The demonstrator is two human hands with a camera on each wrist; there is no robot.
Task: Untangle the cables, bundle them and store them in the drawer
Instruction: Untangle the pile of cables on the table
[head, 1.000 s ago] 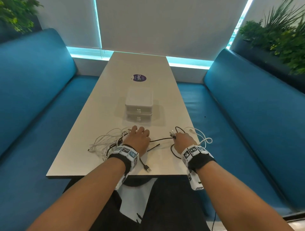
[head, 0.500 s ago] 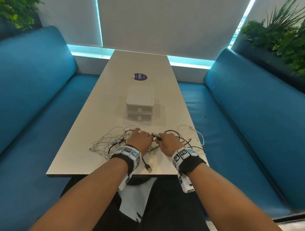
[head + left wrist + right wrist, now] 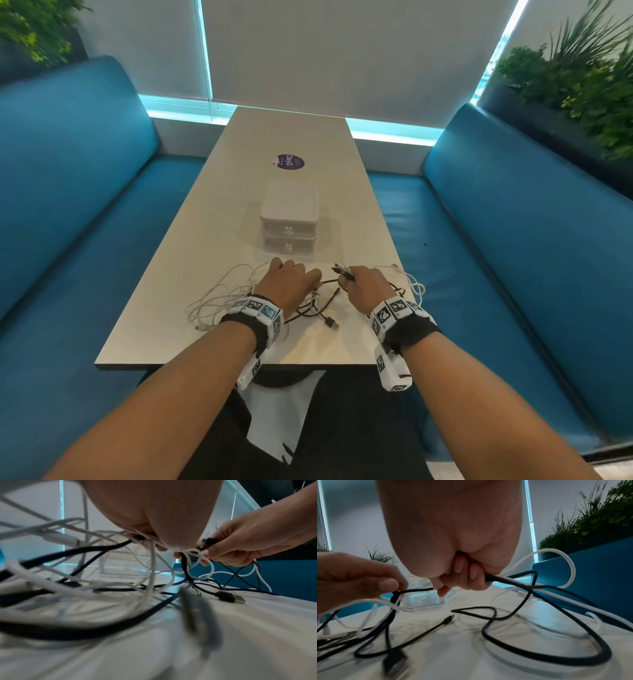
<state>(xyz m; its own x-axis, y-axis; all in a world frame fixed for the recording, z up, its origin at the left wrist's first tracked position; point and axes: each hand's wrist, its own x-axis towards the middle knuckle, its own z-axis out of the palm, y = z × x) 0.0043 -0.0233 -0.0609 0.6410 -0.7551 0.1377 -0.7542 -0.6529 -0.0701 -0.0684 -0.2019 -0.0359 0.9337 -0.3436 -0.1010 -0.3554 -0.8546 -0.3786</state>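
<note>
A tangle of white cables [image 3: 222, 294] and black cables [image 3: 313, 308] lies near the front edge of the table [image 3: 205, 240]. My left hand [image 3: 291, 284] grips a knot of white and black strands [image 3: 150, 545] just above the tabletop. My right hand [image 3: 363, 286] holds several cable ends [image 3: 342, 270] in a fist, with a black cable [image 3: 505, 580] and a white cable [image 3: 556, 555] trailing out to the right. A loose black USB plug [image 3: 330, 322] rests between my wrists. The small white two-drawer unit [image 3: 289, 222] stands behind the cables, both drawers closed.
Blue bench seats [image 3: 513, 240] flank the table on both sides. A round purple sticker [image 3: 290, 161] lies beyond the drawer unit. Plants [image 3: 582, 85] stand behind the right bench. White cable loops [image 3: 416, 286] reach the table's right edge.
My right hand swung left toward the left hand with its cable ends, then pulled back right and lifted slightly. The left hand stayed on the tangle and closed on its strands.
</note>
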